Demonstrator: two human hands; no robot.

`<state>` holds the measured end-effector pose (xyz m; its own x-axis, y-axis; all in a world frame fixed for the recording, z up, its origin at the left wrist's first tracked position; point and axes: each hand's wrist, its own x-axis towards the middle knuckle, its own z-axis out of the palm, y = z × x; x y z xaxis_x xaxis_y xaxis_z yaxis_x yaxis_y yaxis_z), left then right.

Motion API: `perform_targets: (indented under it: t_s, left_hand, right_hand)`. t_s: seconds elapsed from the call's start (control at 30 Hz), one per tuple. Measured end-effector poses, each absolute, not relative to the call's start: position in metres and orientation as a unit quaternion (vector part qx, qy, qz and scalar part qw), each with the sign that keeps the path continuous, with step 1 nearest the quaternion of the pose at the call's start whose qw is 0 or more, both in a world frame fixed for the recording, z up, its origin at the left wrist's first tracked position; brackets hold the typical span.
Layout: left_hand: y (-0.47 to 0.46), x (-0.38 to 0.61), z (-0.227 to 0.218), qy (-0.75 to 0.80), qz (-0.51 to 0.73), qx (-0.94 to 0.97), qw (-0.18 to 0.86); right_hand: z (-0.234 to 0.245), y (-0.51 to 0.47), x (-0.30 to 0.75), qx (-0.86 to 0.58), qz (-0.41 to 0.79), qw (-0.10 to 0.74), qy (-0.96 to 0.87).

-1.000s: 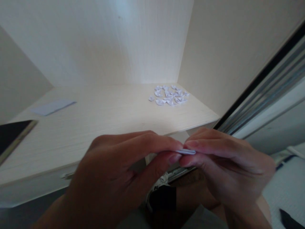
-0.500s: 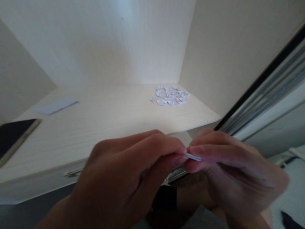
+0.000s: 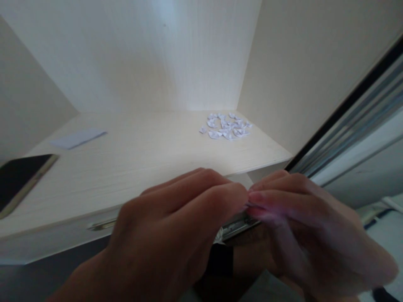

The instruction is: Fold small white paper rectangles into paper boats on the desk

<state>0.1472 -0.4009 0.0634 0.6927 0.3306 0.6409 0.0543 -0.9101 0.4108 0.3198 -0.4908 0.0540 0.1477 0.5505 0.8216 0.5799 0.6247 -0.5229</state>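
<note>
My left hand (image 3: 176, 226) and my right hand (image 3: 302, 222) meet fingertip to fingertip in front of the shelf's edge. Pinched between them is a small folded piece of white paper (image 3: 248, 204), of which only a thin sliver shows. The fingers of both hands are closed and hide the rest of it. Beyond my hands, small folded paper pieces (image 3: 226, 126) lie clustered at the shelf's back right.
The pale wooden shelf (image 3: 141, 155) has a back wall and side panels. On its left lie a stack of white paper strips (image 3: 78, 138) and a phone (image 3: 25, 176). A metal drawer handle (image 3: 102, 225) sits below the front edge. A dark-edged sliding door track (image 3: 346, 109) borders the right.
The left fingers have rolled over the paper and cover more of it. My right hand has turned slightly and shifted right at the wrist. The view has moved a little.
</note>
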Motion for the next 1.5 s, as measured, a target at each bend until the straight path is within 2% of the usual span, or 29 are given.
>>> perform_targets:
  t_s: [0.13, 0.33, 0.5, 0.67, 0.77, 0.97, 1.3, 1.5]
  left_hand:
    - [-0.401, 0.153, 0.066, 0.138, 0.365, 0.906, 0.167]
    - [-0.403, 0.159, 0.066, 0.231, 0.379, 0.872, 0.206]
    - [-0.403, 0.157, 0.070, 0.267, 0.378, 0.848, 0.260]
    - [-0.404, 0.154, 0.077, 0.262, 0.364, 0.854, 0.263]
    - [-0.407, 0.153, 0.077, 0.265, 0.365, 0.836, 0.313]
    - [-0.418, 0.154, 0.068, 0.272, 0.397, 0.754, 0.447]
    - [-0.439, 0.146, 0.064, 0.185, 0.470, 0.758, 0.413]
    - [-0.454, 0.140, 0.066, 0.192, 0.434, 0.750, 0.462]
  right_hand:
    - [0.045, -0.487, 0.323, -0.438, -0.048, 0.571, -0.692]
    - [0.022, -0.478, 0.315, -0.469, -0.043, 0.676, -0.567]
    - [0.020, -0.481, 0.314, -0.496, 0.029, 0.658, -0.565]
    - [0.031, -0.486, 0.321, -0.477, 0.050, 0.592, -0.647]
    - [0.036, -0.490, 0.323, -0.484, 0.025, 0.571, -0.663]
    - [0.035, -0.495, 0.319, -0.478, -0.029, 0.589, -0.651]
    - [0.031, -0.513, 0.306, -0.430, -0.041, 0.632, -0.643]
    - [0.023, -0.530, 0.297, -0.436, 0.006, 0.661, -0.610]
